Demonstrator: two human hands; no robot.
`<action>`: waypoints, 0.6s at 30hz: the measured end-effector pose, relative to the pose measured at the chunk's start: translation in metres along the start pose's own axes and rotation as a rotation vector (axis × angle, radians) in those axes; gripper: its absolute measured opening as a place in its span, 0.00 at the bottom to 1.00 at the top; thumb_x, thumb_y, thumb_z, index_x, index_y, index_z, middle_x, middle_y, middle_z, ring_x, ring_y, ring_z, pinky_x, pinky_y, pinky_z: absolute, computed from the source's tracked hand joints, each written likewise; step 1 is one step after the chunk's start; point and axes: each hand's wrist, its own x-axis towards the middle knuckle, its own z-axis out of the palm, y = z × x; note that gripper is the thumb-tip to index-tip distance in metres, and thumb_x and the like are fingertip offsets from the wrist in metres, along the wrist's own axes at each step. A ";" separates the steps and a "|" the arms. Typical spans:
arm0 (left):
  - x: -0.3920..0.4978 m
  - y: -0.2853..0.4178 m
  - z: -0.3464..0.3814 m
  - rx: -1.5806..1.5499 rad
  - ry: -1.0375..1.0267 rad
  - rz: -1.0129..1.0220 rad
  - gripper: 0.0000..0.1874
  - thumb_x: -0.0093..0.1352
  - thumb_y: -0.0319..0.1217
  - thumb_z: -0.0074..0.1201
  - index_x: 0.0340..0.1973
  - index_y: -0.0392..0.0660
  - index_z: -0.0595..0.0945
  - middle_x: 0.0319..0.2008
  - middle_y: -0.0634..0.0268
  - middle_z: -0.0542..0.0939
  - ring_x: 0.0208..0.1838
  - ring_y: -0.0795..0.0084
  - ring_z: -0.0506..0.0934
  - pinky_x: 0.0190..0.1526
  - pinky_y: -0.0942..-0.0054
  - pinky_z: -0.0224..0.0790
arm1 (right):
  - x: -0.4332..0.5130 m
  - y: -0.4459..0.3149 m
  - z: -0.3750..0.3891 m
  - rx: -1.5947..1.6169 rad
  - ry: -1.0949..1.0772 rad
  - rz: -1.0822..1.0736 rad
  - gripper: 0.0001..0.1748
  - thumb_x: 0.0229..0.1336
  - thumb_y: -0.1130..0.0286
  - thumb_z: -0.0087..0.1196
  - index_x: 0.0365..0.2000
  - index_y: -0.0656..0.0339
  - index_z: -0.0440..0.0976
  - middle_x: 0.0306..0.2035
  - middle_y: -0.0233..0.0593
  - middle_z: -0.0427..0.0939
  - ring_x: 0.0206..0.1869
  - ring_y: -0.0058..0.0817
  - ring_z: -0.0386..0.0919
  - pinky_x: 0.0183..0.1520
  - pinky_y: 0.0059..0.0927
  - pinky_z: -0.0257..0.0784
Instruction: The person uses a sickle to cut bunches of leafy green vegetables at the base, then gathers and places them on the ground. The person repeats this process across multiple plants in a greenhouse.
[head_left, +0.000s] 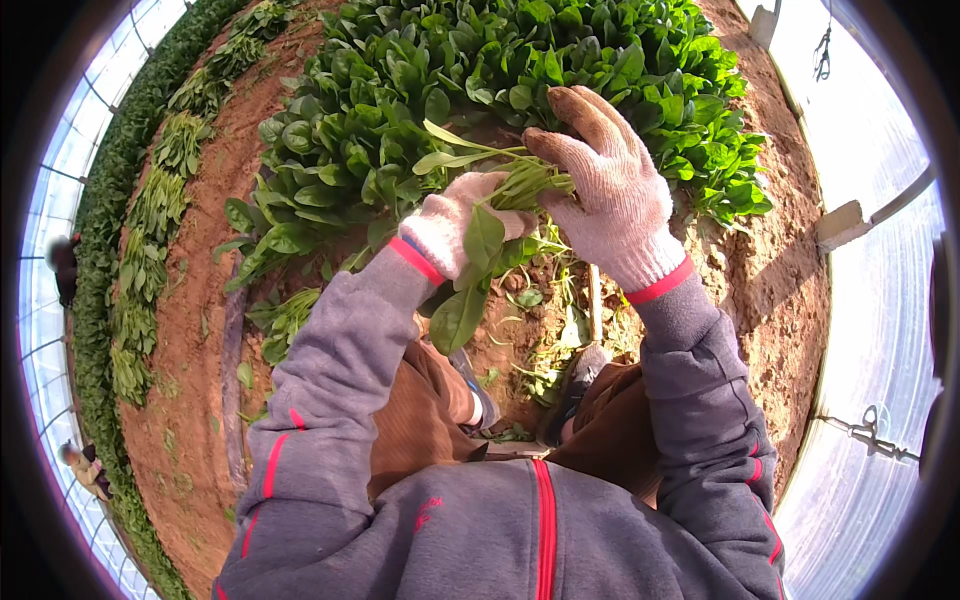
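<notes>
A white knit glove, soiled at the fingers, covers each hand. My left hand is closed around a small bunch of spinach. Broad leaves of that bunch hang below the hand toward my knees, and the pale stems point right. My right hand is at the stem ends, thumb and forefinger on either side of them; whether it grips any is hidden. Two thin-stalked leaves stick out leftward above my left hand. Just beyond both hands grows a dense spinach bed.
Cut spinach lies left of my left forearm. A row of spinach bunches runs along the soil farther left. A thin stick and leaf scraps lie near my shoes. Plastic sheeting borders the right. Two people are far left.
</notes>
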 end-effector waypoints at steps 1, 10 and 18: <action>0.000 0.001 0.001 0.023 -0.056 0.017 0.18 0.67 0.23 0.64 0.53 0.44 0.83 0.43 0.68 0.84 0.46 0.74 0.81 0.51 0.71 0.76 | -0.001 0.001 0.002 -0.012 -0.006 -0.043 0.23 0.40 0.73 0.69 0.43 0.49 0.83 0.62 0.43 0.77 0.68 0.49 0.71 0.68 0.48 0.70; -0.009 0.010 0.001 -0.151 -0.116 0.080 0.26 0.65 0.23 0.68 0.60 0.43 0.82 0.46 0.67 0.86 0.49 0.76 0.82 0.54 0.71 0.76 | -0.012 0.018 -0.010 0.383 0.183 0.580 0.09 0.64 0.74 0.61 0.41 0.72 0.81 0.59 0.47 0.81 0.54 0.29 0.82 0.56 0.29 0.78; -0.005 0.008 0.005 -0.144 -0.149 0.090 0.24 0.65 0.24 0.68 0.58 0.43 0.83 0.46 0.66 0.86 0.48 0.75 0.83 0.52 0.72 0.78 | -0.010 0.008 -0.013 0.368 -0.294 0.640 0.35 0.45 0.54 0.74 0.51 0.64 0.82 0.63 0.47 0.77 0.56 0.37 0.83 0.59 0.35 0.78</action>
